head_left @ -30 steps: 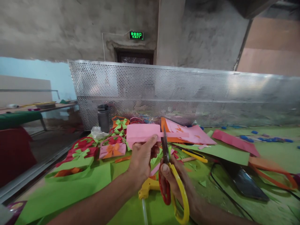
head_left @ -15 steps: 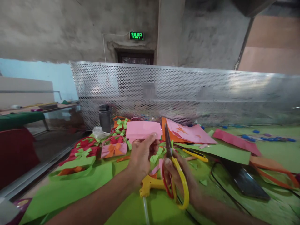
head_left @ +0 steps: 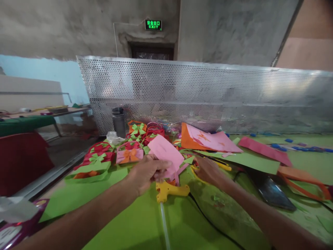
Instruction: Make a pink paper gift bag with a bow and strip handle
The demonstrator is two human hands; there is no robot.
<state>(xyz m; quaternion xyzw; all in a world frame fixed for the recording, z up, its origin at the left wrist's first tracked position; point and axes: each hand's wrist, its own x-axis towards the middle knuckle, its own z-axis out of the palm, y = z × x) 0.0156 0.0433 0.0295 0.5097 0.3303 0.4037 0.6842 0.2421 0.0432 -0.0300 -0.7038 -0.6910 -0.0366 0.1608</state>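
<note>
A folded piece of pink paper (head_left: pixel 165 151) is pinched in my left hand (head_left: pixel 149 172), tilted over the work surface. My right hand (head_left: pixel 208 170) is lowered to the table just right of it, its fingers curled round the scissors; a yellow handle loop (head_left: pixel 196 173) shows beside the hand, and the blades are hidden. Between my forearms lies a yellow glue gun (head_left: pixel 171 191) with a clear glue stick (head_left: pixel 164 222) poking toward me. Pink and green paper scraps (head_left: pixel 189 160) lie between my hands.
Finished paper bags with bows (head_left: pixel 130 154) crowd the left, near a grey bottle (head_left: pixel 119 122). Pink and orange sheets (head_left: pixel 213 139) lie behind my right hand. A phone (head_left: pixel 275 194) and a black cord (head_left: pixel 208 222) are at right. A perforated metal screen (head_left: pixel 208 93) borders the back.
My right hand has lowered the scissors from upright down to the table. My left hand has lowered and turned the pink paper to a slant. The view has tilted downward.
</note>
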